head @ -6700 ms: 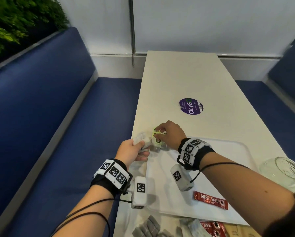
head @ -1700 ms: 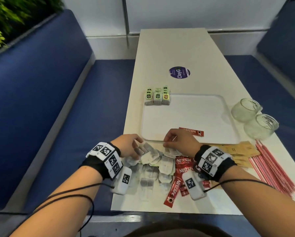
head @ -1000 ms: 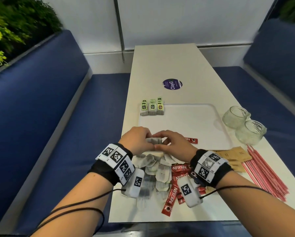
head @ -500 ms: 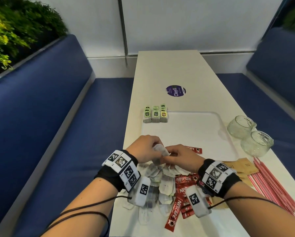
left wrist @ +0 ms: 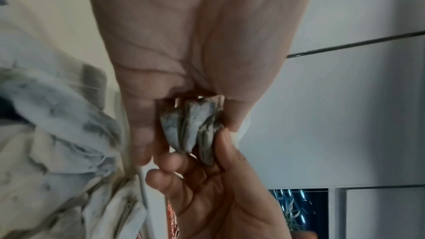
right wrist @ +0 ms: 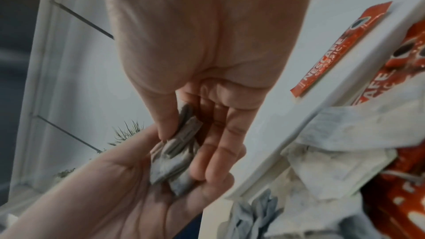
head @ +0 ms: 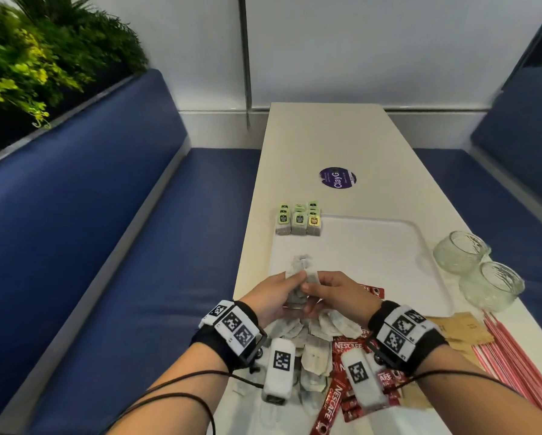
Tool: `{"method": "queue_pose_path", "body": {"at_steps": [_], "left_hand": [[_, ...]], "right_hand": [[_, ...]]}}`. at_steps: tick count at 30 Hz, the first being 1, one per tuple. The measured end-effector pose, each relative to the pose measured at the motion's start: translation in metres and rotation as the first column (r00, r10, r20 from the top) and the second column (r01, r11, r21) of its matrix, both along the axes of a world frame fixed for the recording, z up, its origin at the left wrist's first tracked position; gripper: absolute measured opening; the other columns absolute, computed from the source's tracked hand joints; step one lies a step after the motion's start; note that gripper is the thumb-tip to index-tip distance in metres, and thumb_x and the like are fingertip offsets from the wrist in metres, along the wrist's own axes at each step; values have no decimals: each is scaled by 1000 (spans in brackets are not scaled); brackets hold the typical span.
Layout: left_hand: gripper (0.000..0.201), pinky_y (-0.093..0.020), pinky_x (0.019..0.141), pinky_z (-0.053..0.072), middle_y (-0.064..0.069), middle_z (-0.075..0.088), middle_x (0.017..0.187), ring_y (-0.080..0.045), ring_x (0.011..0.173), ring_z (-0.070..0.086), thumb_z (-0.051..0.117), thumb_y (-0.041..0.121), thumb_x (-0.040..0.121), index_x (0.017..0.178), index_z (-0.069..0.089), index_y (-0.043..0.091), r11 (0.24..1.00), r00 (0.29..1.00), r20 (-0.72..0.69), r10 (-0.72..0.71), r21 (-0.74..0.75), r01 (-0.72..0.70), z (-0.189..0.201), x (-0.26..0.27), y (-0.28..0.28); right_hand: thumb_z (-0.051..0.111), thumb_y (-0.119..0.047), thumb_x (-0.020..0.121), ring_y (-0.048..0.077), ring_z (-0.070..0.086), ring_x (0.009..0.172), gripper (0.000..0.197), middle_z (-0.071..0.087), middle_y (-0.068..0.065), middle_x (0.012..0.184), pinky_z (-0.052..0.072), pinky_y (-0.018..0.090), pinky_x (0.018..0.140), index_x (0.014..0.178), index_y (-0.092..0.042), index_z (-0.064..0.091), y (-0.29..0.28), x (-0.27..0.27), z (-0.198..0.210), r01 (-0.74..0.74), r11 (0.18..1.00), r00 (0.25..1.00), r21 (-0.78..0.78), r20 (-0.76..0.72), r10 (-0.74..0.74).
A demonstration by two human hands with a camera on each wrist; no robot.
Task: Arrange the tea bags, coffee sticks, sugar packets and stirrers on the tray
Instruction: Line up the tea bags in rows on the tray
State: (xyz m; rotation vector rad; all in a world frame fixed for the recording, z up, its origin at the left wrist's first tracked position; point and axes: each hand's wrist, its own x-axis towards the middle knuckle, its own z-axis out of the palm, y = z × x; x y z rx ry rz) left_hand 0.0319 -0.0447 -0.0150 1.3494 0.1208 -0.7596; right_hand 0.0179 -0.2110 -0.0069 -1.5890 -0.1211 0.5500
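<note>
A small bundle of grey-white tea bags [head: 302,277] is held upright between both hands, just above the near left edge of the white tray [head: 373,246]. My left hand [head: 290,285] grips the tea bags [left wrist: 193,126] from the left. From the right, my right hand [head: 313,288] pinches the same tea bags [right wrist: 174,154] between thumb and fingers. Tagged tea bags [head: 298,219] stand in rows at the tray's far left corner. One red coffee stick [head: 371,290] lies on the tray's near edge.
Loose tea bags [head: 310,337] and red coffee sticks [head: 338,387] lie heaped under my wrists. Brown sugar packets [head: 464,331] and red-striped stirrers [head: 521,356] lie at the right. Two glass jars [head: 477,271] stand beside the tray. Blue benches flank the table.
Both hands rose from the loose pile with a few tea bags gathered between them. They now hold the bundle upright, slightly further forward over the tray's near edge.
</note>
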Motion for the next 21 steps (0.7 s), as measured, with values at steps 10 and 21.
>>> {"method": "queue_pose_path", "body": {"at_steps": [10,21], "left_hand": [[31,-31,69,61,-10,74,93,-22,85,73,54,29,100,114,67,5,992,989,125,74,96,-86,17,2,0],[24,-27,60,59,-7,66,81,-16,67,64,70,4,88,110,64,8,957,948,190,256,86,-275,12,6,9]], "right_hand": [[69,-28,88,16,57,60,13,61,-2,77,47,32,56,92,-16,64,1,18,-5,363,913,906,-187,302,-298],[61,-17,92,12,54,53,20,59,7,66,45,28,57,77,-10,50,0,21,2,478,855,859,-200,307,-408]]}}
